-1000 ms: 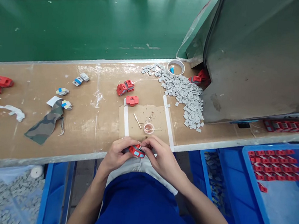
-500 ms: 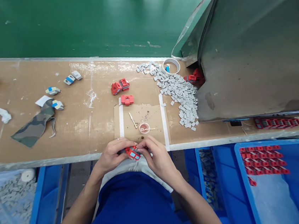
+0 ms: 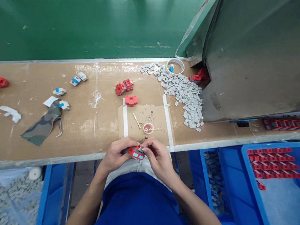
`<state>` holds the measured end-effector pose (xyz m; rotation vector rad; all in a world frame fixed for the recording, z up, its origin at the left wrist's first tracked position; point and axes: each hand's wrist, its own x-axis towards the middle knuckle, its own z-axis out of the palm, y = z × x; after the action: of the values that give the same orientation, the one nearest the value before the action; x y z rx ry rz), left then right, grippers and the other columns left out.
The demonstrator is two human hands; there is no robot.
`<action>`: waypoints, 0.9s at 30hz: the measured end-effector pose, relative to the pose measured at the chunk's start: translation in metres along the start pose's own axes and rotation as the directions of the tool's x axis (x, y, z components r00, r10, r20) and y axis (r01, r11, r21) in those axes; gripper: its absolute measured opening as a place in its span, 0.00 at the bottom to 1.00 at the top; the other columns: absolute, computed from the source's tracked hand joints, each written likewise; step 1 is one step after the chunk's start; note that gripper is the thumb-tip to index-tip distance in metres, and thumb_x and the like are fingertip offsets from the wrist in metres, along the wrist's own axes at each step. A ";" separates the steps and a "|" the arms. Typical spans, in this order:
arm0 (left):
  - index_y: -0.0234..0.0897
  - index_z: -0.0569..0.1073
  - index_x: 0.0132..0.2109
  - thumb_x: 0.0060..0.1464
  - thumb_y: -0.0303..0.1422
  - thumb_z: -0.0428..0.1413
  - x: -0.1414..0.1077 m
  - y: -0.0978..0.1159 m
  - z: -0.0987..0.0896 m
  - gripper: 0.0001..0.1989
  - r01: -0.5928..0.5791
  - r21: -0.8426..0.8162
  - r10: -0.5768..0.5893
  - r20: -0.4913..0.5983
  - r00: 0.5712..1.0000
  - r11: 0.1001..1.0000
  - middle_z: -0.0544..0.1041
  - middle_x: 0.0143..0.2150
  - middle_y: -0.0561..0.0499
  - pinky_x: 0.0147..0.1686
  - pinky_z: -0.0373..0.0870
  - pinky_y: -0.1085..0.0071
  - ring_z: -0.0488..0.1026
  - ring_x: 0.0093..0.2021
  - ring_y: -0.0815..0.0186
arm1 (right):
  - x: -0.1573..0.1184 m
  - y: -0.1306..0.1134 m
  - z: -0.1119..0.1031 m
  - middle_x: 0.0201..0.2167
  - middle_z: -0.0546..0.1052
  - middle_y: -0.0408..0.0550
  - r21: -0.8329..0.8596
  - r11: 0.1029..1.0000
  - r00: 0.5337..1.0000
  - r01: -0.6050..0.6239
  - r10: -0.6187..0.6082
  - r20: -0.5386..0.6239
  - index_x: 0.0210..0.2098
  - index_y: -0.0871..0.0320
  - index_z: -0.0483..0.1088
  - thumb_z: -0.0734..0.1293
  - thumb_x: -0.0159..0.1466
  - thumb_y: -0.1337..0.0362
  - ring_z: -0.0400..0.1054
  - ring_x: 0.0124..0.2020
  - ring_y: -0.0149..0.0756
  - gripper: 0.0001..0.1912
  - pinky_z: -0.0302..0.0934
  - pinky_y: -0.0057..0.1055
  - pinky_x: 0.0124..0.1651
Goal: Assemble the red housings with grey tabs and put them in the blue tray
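My left hand (image 3: pixel 117 155) is closed around one end of a small red toy vehicle body (image 3: pixel 135 153) with pale blue windows, held just past the table's front edge. At its other end, my right hand (image 3: pixel 158 158) pinches a small grey piece (image 3: pixel 141 149) against the red body; fingertips partly hide it. On the table beyond them stands a little cup (image 3: pixel 148 128) of reddish-brown stuff with a thin stick in it. A second short stick (image 3: pixel 136 120) lies to its left. Further back is another red body part (image 3: pixel 131 100).
Loose grey tiles (image 3: pixel 180 89) are heaped around a tape roll (image 3: pixel 175 66) beside a large metal housing (image 3: pixel 260 59). Camouflage cloth (image 3: pixel 43 122) lies at left. Blue bins stand below the table; the right one (image 3: pixel 257 209) holds rows of red parts.
The whole view has shifted slightly, so things sit further right and more red parts show at left. Both hands keep hold at the red body, with only small finger movement.
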<state>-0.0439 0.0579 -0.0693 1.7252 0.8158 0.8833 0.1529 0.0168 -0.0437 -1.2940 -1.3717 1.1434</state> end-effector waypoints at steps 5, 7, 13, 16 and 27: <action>0.38 0.81 0.48 0.62 0.31 0.62 0.001 0.000 0.000 0.08 0.006 0.012 -0.006 0.024 1.000 1.000 0.85 0.40 0.45 0.41 0.76 0.68 0.81 0.38 0.62 | 0.003 -0.002 -0.005 0.33 0.76 0.48 -0.073 0.997 0.998 0.034 -0.030 0.056 0.37 0.56 0.71 0.63 0.73 0.64 0.70 0.33 0.36 0.08 0.64 0.31 0.36; 0.38 0.81 0.47 0.63 0.32 0.62 0.001 0.001 0.000 0.07 0.010 0.023 -0.011 0.035 0.999 1.000 0.85 0.38 0.45 0.40 0.76 0.68 0.80 0.37 0.63 | 0.004 -0.005 -0.009 0.33 0.76 0.48 -0.098 0.994 0.994 0.055 -0.044 0.104 0.37 0.56 0.70 0.63 0.73 0.65 0.70 0.33 0.36 0.08 0.64 0.31 0.37; 0.37 0.81 0.46 0.63 0.31 0.62 0.002 0.003 -0.002 0.06 0.003 0.036 -0.005 0.039 0.999 0.999 0.84 0.38 0.46 0.38 0.74 0.70 0.79 0.36 0.64 | 0.003 -0.012 -0.010 0.35 0.74 0.48 -0.200 0.972 0.987 0.124 -0.101 0.123 0.38 0.55 0.69 0.62 0.74 0.70 0.70 0.35 0.36 0.08 0.64 0.31 0.38; 0.37 0.81 0.45 0.64 0.31 0.61 0.003 0.004 -0.002 0.06 0.008 0.067 -0.012 0.058 0.998 0.998 0.84 0.37 0.47 0.38 0.73 0.70 0.78 0.35 0.65 | 0.001 -0.013 -0.009 0.35 0.72 0.47 -0.258 0.956 0.985 0.141 -0.110 0.130 0.38 0.56 0.68 0.62 0.73 0.71 0.68 0.35 0.36 0.08 0.63 0.31 0.39; 0.37 0.81 0.46 0.66 0.34 0.59 0.005 0.001 -0.006 0.08 -0.057 0.082 0.047 0.124 0.991 0.995 0.83 0.36 0.47 0.36 0.73 0.71 0.77 0.33 0.65 | 0.009 -0.012 -0.022 0.34 0.69 0.45 -0.180 0.966 0.946 0.188 -0.128 0.299 0.33 0.56 0.65 0.61 0.74 0.71 0.66 0.34 0.33 0.11 0.60 0.27 0.37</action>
<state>-0.0469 0.0644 -0.0662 1.8640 0.7393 0.7788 0.1720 0.0261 -0.0279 -1.1655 -1.8155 1.1304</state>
